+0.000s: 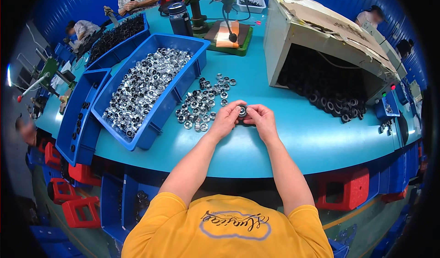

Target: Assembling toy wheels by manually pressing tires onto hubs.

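Note:
In front of me, over the near part of the table, both my hands meet around a small round black-and-silver wheel (242, 111). The fingers of my left hand (224, 122) pinch it from the left. My right hand (262, 122) grips its right side with thumb and fingertips. Fingers cover parts of its rim. Just left of my left hand lies a loose group of shiny silver hubs with dark centres (196, 105). To the right, black rings (338, 106) spill from the dark opening of a pale box (276, 51).
A large blue bin (176, 93) full of silver hubs stands left, beside a narrow blue bin (68, 136) with a few black pieces. Behind are a dark bottle (179, 22) and a green bench machine (196, 15). Red stools (343, 189) sit below the table. Other people work farther off.

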`<state>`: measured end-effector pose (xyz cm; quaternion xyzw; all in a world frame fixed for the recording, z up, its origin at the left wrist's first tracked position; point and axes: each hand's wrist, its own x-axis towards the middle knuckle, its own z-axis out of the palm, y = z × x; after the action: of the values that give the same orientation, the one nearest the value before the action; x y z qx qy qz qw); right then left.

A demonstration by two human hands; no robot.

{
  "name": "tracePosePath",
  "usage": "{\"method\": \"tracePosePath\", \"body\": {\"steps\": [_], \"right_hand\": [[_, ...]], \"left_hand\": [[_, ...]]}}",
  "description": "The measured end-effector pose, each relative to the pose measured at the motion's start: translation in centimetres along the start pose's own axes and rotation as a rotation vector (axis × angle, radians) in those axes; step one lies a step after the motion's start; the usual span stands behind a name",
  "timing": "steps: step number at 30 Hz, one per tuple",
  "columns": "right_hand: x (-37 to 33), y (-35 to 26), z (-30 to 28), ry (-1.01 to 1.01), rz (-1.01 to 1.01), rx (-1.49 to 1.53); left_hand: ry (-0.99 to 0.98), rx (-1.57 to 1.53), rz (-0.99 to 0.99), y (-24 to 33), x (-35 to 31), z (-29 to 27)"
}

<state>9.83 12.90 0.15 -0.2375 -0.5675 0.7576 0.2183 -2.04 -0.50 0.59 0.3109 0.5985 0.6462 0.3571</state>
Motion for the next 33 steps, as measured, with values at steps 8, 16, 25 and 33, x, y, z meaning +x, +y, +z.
{"method": "tracePosePath", "body": {"steps": [8, 16, 25, 33], "right_hand": [[-0.2, 0.4, 0.0, 0.03, -0.114, -0.029], [-0.2, 0.3, 0.1, 0.019, -0.09, 0.009], [0.3, -0.1, -0.9, 0.029, -0.063, 0.124], [0.0, -0.6, -0.8, 0.036, -0.079, 0.052]], "left_hand": [[0.04, -0.021, 0.015, 0.1, 0.2, 0.6], [0.068, -0.033, 0.037, -0.1, -0.2, 0.9], [-0.112, -0.074, 0.068, 0.0, -0.1, 0.7], [-0.105, -0.055, 0.071, -0.2, -0.1, 0.7]]}}
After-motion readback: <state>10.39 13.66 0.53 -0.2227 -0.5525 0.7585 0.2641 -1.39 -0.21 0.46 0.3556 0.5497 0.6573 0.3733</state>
